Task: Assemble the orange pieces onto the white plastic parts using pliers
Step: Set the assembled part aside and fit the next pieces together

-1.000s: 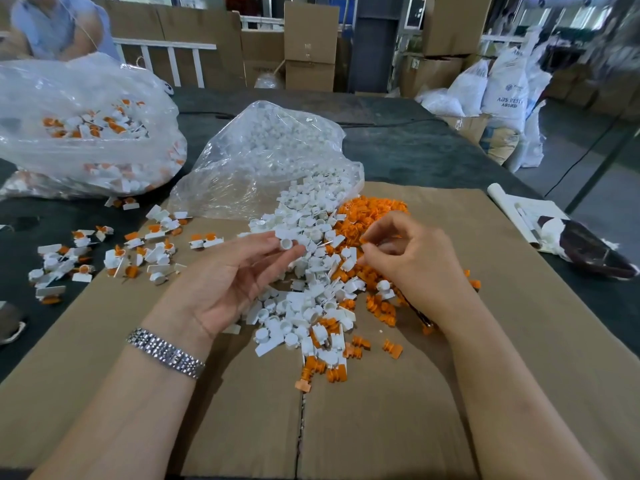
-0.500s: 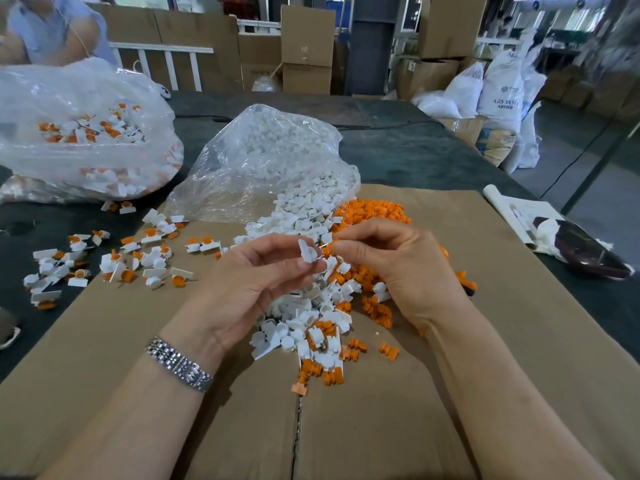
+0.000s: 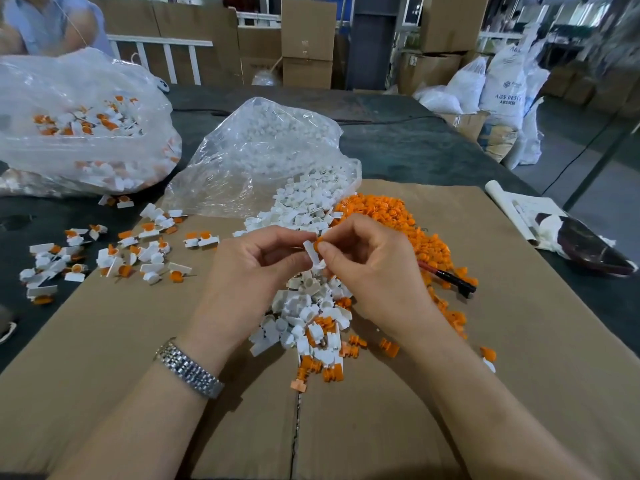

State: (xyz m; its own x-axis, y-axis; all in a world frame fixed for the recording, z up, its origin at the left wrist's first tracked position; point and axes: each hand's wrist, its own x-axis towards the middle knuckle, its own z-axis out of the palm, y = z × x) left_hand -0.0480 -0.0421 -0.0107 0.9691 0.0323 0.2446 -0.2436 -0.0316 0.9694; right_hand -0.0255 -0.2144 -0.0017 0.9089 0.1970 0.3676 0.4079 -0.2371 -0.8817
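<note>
A: From the head camera, what is changing just now?

B: The two hands are coming together above the pile. A second ago the left hand [image 3: 256, 271] was pinching a white part [image 3: 312, 252] low over the heap while the right hand [image 3: 372, 271] was picking among the orange pieces [image 3: 388, 216]. Now both hands are raised and meeting, and an orange piece [image 3: 319, 241] is sitting against the top of the white part.

A: So what is that meaning for the job?

B: I am judging that the fitting step is under way: the piece is being seated by hand, and the squeeze with the pliers [image 3: 446, 277] is not yet done. They are lying on the cardboard [image 3: 519, 341] just right of the right hand, partly among the orange pieces, touched by neither hand.

A: How are the fingers lying?

B: The left fingers are curling in, with thumb and fingertips pinching the white part from its left side. The right thumb [image 3: 337, 258] and forefinger are closing on the orange piece, the other fingers curled behind. The white part is standing roughly upright between the two sets of fingertips, the orange piece at its upper right edge. Whether it is fully pushed in, I cannot tell.

A: And the finished ones?

B: Assembled parts [image 3: 114, 258] are lying scattered well to the left.
</note>
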